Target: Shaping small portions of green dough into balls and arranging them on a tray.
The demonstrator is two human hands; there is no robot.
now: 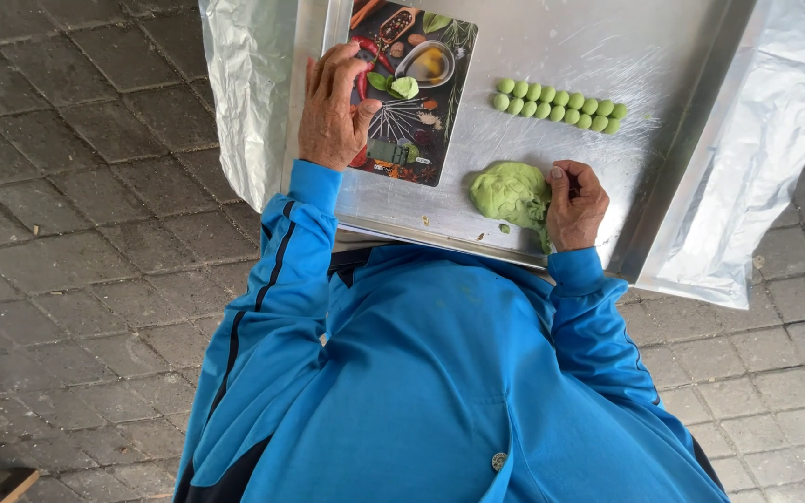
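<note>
Your right hand (pixel 575 207) pinches the green dough lump (pixel 511 194), which lies just left of its fingers. Your left hand (pixel 333 107) rests loosely curled, grasping nothing, on the printed cutting board (pixel 416 93).

A metal tray (pixel 552 37) lies on foil sheeting (pixel 244 102) over paving. On the tray, a printed board (pixel 421 121) sits at left under the left hand (pixel 333 107); a dough lump (pixel 510 194) lies at right, touching the right hand (pixel 575 205); two rows of dough balls (pixel 559 104) lie beyond the lump.
</note>
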